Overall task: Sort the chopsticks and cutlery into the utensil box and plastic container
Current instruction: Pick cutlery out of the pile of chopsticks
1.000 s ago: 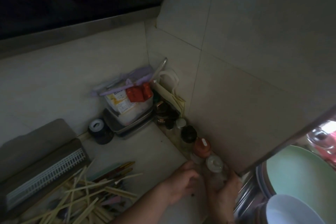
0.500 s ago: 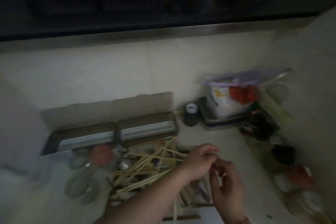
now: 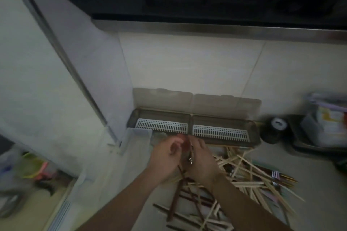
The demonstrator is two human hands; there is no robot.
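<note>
Both hands [image 3: 185, 157] over chopsticks [image 3: 242, 172], no legible writing

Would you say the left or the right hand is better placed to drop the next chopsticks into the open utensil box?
Probably the right hand: it lies over the chopstick pile, just in front of the utensil box. The left hand sits beside the pile, nearer the plastic container.

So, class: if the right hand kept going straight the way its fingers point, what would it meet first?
Probably the utensil box: the right hand points up-left toward its front edge, though depth is unclear.
</note>
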